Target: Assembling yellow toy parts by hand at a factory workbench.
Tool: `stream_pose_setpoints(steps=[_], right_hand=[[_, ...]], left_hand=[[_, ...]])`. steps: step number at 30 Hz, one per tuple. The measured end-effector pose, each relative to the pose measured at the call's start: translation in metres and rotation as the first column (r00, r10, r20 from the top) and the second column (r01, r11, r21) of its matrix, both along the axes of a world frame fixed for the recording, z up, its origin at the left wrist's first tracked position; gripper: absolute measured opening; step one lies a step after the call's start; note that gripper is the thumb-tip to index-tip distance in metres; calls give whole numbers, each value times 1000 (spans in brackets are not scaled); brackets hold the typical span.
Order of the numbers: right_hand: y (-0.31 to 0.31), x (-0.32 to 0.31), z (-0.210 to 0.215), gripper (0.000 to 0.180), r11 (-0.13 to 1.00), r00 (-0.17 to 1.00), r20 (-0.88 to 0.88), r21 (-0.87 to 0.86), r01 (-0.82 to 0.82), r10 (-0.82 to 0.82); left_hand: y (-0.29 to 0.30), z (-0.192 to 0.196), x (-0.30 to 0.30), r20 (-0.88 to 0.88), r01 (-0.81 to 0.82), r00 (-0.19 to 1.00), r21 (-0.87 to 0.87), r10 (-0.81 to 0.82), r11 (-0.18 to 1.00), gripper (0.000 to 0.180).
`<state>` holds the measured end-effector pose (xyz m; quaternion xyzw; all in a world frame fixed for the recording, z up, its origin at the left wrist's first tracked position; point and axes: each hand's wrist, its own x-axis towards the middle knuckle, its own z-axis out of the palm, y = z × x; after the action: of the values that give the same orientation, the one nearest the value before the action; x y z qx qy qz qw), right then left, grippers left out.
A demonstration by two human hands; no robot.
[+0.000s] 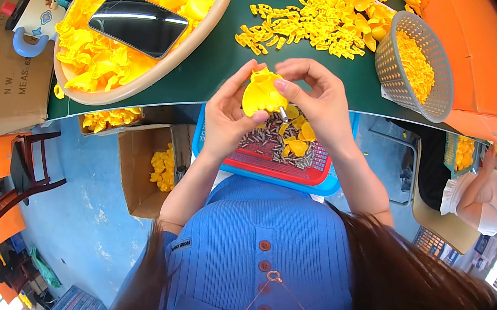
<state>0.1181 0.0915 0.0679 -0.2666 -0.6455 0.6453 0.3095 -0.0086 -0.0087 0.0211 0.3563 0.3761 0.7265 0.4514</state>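
Above the table's near edge my left hand (pixel 226 111) is closed around a yellow molded plastic piece (pixel 262 93), its thumb at the lower rim. From the other side my right hand (pixel 315 98) grips the piece's edge, thumb against it and fingers bent behind; its fingertips are slightly blurred. A small silver metal pin (pixel 283 114) sticks out at the piece's lower right. Directly below my hands is a red basket (pixel 322 168) of similar metal pins (pixel 283 153) and several yellow pieces (pixel 302 132), set in a blue tray (pixel 331 186).
A beige basin (pixel 218 7) of yellow pieces, with a black phone (pixel 140 25) on top, stands at the left of the green table (pixel 210 62). Small yellow parts (pixel 316 23) lie at the back. A grey basket (pixel 389 67) is at the right. Below left is a cardboard box (pixel 139 172).
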Motion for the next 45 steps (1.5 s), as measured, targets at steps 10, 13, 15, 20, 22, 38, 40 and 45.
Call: stream_pose_setpoints(steps=[10, 13, 15, 20, 22, 38, 40, 45], right_hand=[[0, -7, 8, 25, 990, 999, -4, -133, -38, 38], [-4, -11, 8, 25, 988, 1000, 13, -154, -13, 15], [-8, -16, 8, 25, 984, 1000, 8, -178, -17, 18], [-16, -29, -3, 25, 999, 999, -13, -19, 30, -30], [-12, -33, -3, 21, 974, 999, 37, 226, 0, -8], [159, -277, -1, 28, -216, 987, 110, 967, -132, -114], [91, -276, 46, 23, 951, 952, 240, 284, 119, -191], [161, -235, 71, 15, 109, 941, -52, 990, 94, -334]], left_hand=[[2, 7, 5, 263, 29, 964, 42, -39, 999, 76], [1, 9, 7, 243, 9, 970, -14, -6, 1000, 85], [4, 5, 8, 226, -76, 970, -71, 90, 995, 80], [4, -3, 5, 208, -198, 959, 10, 192, 980, 69], [-1, -5, -2, 182, -220, 960, 11, 214, 975, 69], [-38, 1, -48, 152, -178, 974, 48, 169, 983, 70], [-51, 2, -55, 221, -243, 946, -5, 238, 970, 75], [-47, 16, -54, 316, -85, 946, 36, 70, 996, 75]])
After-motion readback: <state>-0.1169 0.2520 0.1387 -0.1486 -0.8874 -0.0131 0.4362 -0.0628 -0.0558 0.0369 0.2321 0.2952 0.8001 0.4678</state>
